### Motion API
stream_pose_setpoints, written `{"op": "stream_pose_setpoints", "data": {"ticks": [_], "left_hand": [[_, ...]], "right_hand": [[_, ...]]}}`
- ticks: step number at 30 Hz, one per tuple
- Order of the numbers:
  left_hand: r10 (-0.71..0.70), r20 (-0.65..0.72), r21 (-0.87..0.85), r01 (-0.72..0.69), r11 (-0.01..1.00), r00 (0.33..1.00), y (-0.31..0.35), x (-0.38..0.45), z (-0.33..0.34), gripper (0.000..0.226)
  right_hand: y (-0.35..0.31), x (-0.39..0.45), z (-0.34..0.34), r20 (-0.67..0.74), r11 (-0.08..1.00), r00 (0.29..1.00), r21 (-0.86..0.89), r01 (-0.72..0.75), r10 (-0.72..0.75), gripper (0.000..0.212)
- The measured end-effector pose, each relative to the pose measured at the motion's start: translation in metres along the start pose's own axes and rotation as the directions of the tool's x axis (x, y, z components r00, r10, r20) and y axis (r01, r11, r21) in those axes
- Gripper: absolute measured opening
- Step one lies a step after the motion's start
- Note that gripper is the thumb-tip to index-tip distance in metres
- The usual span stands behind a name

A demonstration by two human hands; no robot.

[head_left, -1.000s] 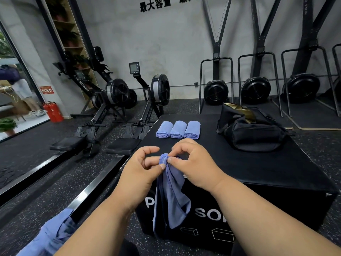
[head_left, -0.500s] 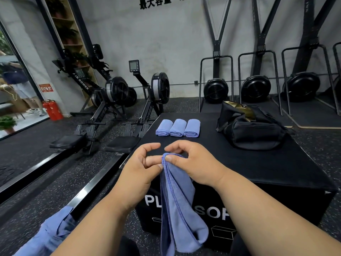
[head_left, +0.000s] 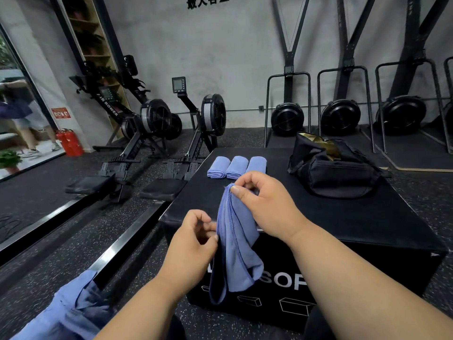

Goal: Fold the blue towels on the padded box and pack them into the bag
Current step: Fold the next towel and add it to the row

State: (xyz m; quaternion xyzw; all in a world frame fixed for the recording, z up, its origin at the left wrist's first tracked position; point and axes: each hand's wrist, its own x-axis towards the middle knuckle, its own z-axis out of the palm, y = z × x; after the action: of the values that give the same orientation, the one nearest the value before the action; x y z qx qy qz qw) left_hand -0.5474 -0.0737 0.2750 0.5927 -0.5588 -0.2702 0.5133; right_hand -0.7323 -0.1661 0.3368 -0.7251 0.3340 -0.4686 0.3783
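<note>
From the head view, my right hand [head_left: 267,207] pinched the towel [head_left: 235,246] by its top corner, letting it hang in front of the box [head_left: 343,217]. My left hand [head_left: 193,241], fingers curled, touched its edge lower down. Three rolled towels [head_left: 236,166] lay beside the bag [head_left: 335,168]. With so thin a pinch, I judged the limp cloth could slip to the floor.

Padded box [head_left: 343,217] carries three folded towels [head_left: 236,167] and black bag [head_left: 335,171]
</note>
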Motion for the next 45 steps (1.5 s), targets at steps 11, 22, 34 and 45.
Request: {"op": "stream_pose_setpoints", "data": {"ticks": [11, 22, 34, 45], "left_hand": [[0.005, 0.067, 0.434, -0.034, 0.900, 0.998, -0.043, -0.008, 0.014, 0.034], [0.065, 0.057, 0.378, -0.081, 0.922, 0.996, -0.052, -0.001, 0.025, 0.009], [0.111, 0.090, 0.484, -0.141, 0.863, 0.990, -0.064, -0.001, 0.025, 0.045], [0.252, 0.066, 0.550, -0.246, 0.798, 0.965, -0.080, 0.006, 0.018, 0.048]], "right_hand": [[-0.010, 0.007, -0.009, -0.101, 0.998, 0.994, 0.064, -0.022, 0.028, 0.010], [-0.019, 0.016, -0.010, -0.153, 0.994, 0.988, 0.106, 0.013, 0.003, 0.008], [-0.014, 0.038, -0.019, -0.296, 0.991, 0.955, 0.130, 0.033, 0.007, 0.007], [0.008, 0.046, -0.024, -0.393, 0.990, 0.916, 0.139, -0.029, 0.083, 0.009]]}}
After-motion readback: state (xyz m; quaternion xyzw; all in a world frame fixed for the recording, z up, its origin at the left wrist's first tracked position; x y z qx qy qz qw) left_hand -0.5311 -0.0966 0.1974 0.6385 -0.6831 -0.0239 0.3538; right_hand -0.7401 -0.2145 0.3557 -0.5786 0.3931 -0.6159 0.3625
